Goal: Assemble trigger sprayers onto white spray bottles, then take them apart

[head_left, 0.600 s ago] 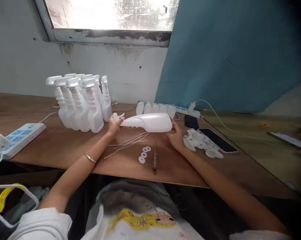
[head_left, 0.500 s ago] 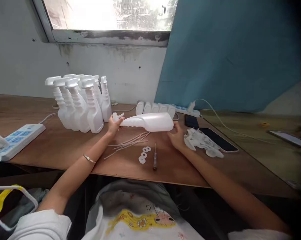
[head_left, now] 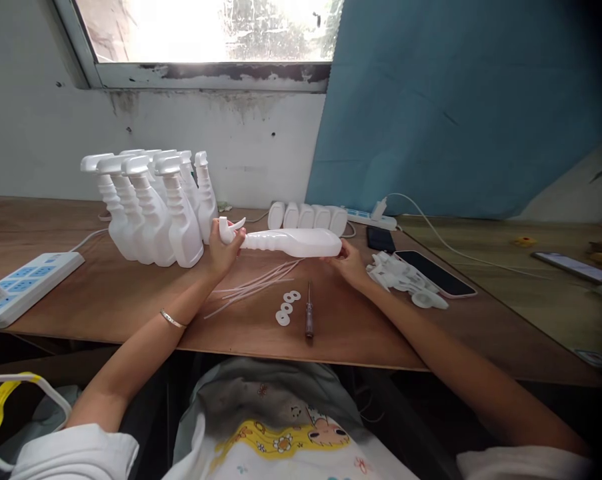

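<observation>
A white spray bottle point(head_left: 301, 242) lies sideways in the air above the table, held between both hands. My left hand point(head_left: 225, 245) is closed around its trigger head point(head_left: 227, 229) at the neck end. At the other end, the fingers of my right hand point(head_left: 348, 261) grip the bottle's base. Below it on the table are several thin white tubes point(head_left: 255, 283), several white ring washers point(head_left: 285, 309) and a screwdriver point(head_left: 309, 313) with a clear handle.
Upright spray bottles point(head_left: 155, 210) are grouped at the left. Several white bottles point(head_left: 308, 217) lie at the back. White trigger heads point(head_left: 405, 277), a phone point(head_left: 435, 273) and a black object point(head_left: 381, 239) sit right. A power strip point(head_left: 38, 283) stands at the left edge.
The spray bottle has rolled about its long axis and now shows its narrower side. Both hands keep their hold at its two ends. The view has shifted slightly.
</observation>
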